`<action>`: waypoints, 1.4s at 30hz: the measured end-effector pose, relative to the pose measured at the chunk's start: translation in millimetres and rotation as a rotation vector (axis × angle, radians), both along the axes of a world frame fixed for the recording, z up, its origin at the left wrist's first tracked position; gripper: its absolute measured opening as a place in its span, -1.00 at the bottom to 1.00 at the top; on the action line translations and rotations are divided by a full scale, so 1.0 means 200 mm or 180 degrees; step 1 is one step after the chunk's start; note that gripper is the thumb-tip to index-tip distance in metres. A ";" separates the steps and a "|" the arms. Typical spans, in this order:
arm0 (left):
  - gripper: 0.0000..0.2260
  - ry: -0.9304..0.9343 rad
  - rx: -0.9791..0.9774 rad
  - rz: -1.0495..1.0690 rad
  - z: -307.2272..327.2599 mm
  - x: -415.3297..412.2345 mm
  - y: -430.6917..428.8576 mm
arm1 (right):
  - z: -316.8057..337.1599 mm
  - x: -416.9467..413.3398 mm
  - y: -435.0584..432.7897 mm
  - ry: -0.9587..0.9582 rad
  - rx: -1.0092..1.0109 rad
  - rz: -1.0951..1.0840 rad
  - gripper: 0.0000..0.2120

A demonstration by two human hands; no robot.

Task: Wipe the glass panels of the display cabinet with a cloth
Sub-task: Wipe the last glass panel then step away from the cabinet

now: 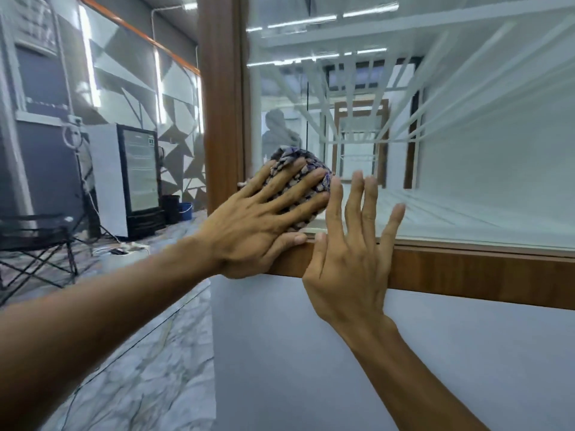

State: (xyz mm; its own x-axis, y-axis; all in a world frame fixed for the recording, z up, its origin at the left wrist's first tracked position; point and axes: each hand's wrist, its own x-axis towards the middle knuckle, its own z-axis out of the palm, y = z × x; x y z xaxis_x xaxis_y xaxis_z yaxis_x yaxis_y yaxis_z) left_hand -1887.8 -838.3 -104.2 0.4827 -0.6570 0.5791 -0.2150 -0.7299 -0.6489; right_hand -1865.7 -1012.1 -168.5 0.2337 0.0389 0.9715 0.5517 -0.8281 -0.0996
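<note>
Cloth (298,172), bunched and check-patterned, pressed to smooth glass panel (435,150) by flat-fingered left hand (261,222); right hand (351,259) rests spread, fingers straight, on wood-grain frame (466,269).

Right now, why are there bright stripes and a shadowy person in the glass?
In the head view, the glass panel acts like a mirror, showing bright streaks of light and a dim figure; also in the head view, the cloth under the left hand looks a little blurred.

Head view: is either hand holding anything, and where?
The left hand presses the bunched cloth flat-fingered onto the glass panel; no grip. The right hand rests on the wooden frame, holding nothing.
</note>
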 end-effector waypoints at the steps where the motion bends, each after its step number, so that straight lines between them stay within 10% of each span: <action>1: -0.44 -0.0102 -0.0307 0.0014 -0.03 0.01 -0.02 | 0.02 0.00 0.03 -0.0009 0.0021 0.0009 -0.35; 6: -0.42 -0.0385 -0.1874 -0.0252 0.12 0.10 -0.19 | 0.06 0.02 0.08 -0.0119 0.0198 0.0012 -0.31; 42: -0.42 -0.0606 -0.2325 -0.0584 0.01 0.16 -0.20 | 0.40 0.14 -0.04 -0.0435 -0.0781 -0.0457 -0.39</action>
